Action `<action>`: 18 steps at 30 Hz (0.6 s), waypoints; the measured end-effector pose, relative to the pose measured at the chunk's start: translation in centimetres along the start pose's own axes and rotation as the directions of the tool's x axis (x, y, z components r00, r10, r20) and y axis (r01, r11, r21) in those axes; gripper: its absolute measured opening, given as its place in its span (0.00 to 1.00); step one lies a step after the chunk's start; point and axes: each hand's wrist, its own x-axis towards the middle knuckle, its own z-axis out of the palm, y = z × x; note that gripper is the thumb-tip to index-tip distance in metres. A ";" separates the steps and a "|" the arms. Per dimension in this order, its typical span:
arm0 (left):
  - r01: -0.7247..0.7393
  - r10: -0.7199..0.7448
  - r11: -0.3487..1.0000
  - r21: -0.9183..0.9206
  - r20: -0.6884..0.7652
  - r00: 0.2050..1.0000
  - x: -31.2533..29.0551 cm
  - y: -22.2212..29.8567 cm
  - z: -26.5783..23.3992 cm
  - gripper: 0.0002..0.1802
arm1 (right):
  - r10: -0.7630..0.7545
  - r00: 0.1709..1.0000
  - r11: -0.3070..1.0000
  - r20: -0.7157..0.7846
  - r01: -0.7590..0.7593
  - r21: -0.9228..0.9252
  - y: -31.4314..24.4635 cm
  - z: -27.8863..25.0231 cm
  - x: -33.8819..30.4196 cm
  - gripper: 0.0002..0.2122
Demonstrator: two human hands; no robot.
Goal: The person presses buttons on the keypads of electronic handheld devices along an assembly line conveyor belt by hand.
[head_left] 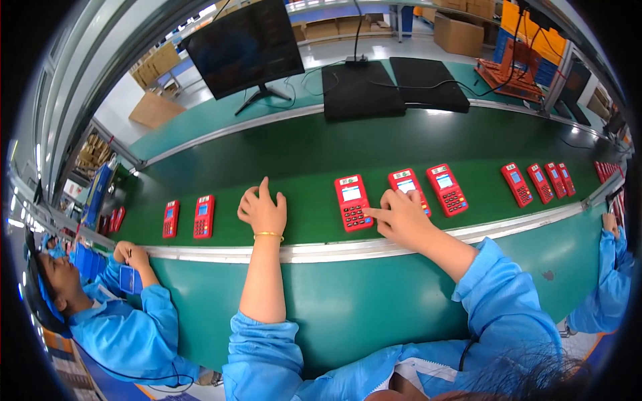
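A red card payment terminal (352, 200) with a lit screen and dark keypad lies on the green conveyor belt (301, 144) in front of me. My right hand (403, 220) reaches over from its right, index finger stretched to the keypad's right edge; nothing is held in it. Part of a second red terminal (404, 179) is covered by that hand. Beside it, farther right, lies another red terminal (447, 190) with its screen lit. Over the belt to the left, my left hand (263, 210) has its fingers apart and holds nothing.
Two red terminals (204, 217) lie left of my left hand, and several more (516, 184) lie at the right. A metal rail (334, 251) edges the belt. Co-workers in blue sleeves (150, 327) sit at both sides. A monitor (244, 47) and black mats (361, 90) stand beyond the belt.
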 end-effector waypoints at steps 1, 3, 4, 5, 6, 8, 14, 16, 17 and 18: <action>0.062 -0.060 0.998 -0.018 0.084 0.995 0.1 -0.1 0.3 0.29 | 0.012 1.000 1.000 0.013 -0.013 0.016 -0.1 0.0 0.1 0.15; 0.062 -0.060 0.998 -0.020 0.091 0.994 0.1 -0.2 0.6 0.29 | 0.027 0.999 0.999 0.028 -0.028 0.030 -0.3 0.2 0.2 0.15; 0.051 -0.048 0.998 -0.028 0.092 0.995 0.3 -0.1 0.7 0.30 | 0.039 0.999 0.999 0.030 -0.040 0.033 -0.3 0.3 0.2 0.15; 0.049 -0.046 0.998 -0.030 0.093 0.995 0.1 -0.1 0.7 0.30 | 0.051 0.998 0.998 0.031 -0.052 0.036 -0.3 0.3 0.3 0.15; 0.052 -0.048 0.998 -0.032 0.112 0.992 -0.1 -0.3 0.6 0.29 | 0.056 0.998 0.998 0.029 -0.057 0.036 -0.5 0.5 0.2 0.15; 0.050 -0.045 0.998 -0.034 0.132 0.990 -0.1 -0.6 0.6 0.29 | 0.011 1.000 1.000 -0.027 -0.011 0.015 -1.0 0.7 -0.2 0.15; 0.101 -0.088 0.993 -0.060 0.183 0.979 0.4 -1.3 0.3 0.29 | -0.059 0.998 0.998 0.029 0.058 0.019 -2.0 -0.2 -0.4 0.15; 0.105 -0.091 0.992 -0.066 0.188 0.978 0.4 -1.5 0.5 0.29 | -0.043 0.999 0.999 0.033 0.042 0.034 -2.0 0.0 -0.3 0.14; 0.105 -0.091 0.992 -0.065 0.191 0.977 0.4 -1.7 0.6 0.29 | -0.029 0.999 0.999 0.036 0.028 0.046 -2.0 0.1 -0.2 0.14; 0.112 -0.100 0.992 -0.059 0.182 0.978 0.6 -2.0 0.7 0.29 | -0.027 0.999 0.999 0.038 0.025 0.046 -2.0 0.1 -0.2 0.14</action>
